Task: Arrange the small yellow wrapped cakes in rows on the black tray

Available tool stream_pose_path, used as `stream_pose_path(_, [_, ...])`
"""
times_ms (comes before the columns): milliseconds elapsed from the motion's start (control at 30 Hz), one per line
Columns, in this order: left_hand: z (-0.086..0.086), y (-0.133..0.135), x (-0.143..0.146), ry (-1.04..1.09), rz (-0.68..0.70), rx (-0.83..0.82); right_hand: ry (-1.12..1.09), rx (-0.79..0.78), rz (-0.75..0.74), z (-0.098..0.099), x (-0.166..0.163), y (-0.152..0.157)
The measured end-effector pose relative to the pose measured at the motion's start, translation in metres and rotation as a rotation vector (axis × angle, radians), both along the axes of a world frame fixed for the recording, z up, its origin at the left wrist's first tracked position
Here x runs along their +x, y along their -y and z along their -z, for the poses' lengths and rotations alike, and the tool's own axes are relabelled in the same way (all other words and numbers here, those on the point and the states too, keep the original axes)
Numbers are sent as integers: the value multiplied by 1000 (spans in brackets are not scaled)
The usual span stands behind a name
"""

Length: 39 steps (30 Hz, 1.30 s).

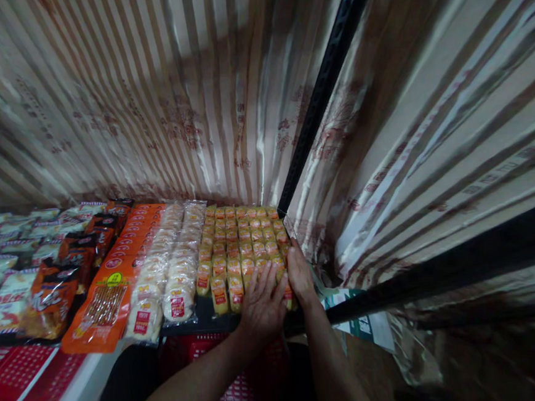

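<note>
Rows of small yellow snack packs (pixel 238 240) with red labels lie on a dark shelf, packed tightly toward its right end. My left hand (pixel 260 303) lies flat on the front packs with its fingers spread, open. Beside it, my right hand (pixel 299 275) presses edge-on against the right side of the same rows, fingers straight and together. Neither hand grips a pack.
Left of the yellow packs lie clear bags of round white cakes (pixel 174 273), long orange packets (pixel 116 274) and further snack bags (pixel 9 270). A black shelf post (pixel 327 78) rises at the right. Striped sheeting (pixel 170 91) hangs behind. A red basket (pixel 237 376) sits below the shelf edge.
</note>
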<state>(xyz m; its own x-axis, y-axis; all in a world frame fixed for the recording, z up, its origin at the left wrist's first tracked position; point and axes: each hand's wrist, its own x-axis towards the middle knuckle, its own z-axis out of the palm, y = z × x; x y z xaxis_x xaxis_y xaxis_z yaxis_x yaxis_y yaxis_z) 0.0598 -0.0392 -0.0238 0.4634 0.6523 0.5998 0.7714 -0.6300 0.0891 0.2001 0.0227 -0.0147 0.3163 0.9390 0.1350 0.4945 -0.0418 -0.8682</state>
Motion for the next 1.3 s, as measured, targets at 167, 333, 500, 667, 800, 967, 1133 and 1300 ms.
stream_pose_path(167, [-8, 9, -14, -2, -8, -13, 44, 7, -17, 1, -4, 24])
stream_pose_path(333, [-5, 22, -46, 16, -156, -26, 77, -10, 9, 3, -11, 42])
stream_pose_path(500, [-1, 24, -70, -18, -273, -72, 126, 3, 35, 9, -18, 44])
stream_pose_path(667, [2, 17, -77, -50, -309, -112, 185, 8, 51, 17, -17, 42])
stream_pose_path(800, [8, 15, -78, -80, -303, -125, 232, 53, 70, 28, -14, 40])
stream_pose_path(967, [9, 16, -80, -106, -296, -139, 295, 114, 74, 39, -13, 37])
stream_pose_path(1133, [6, 17, -80, -92, -273, -121, 284, 88, 58, 37, -13, 36])
stream_pose_path(1300, [9, 19, -84, -53, -265, -50, 248, 60, 77, 27, -11, 43])
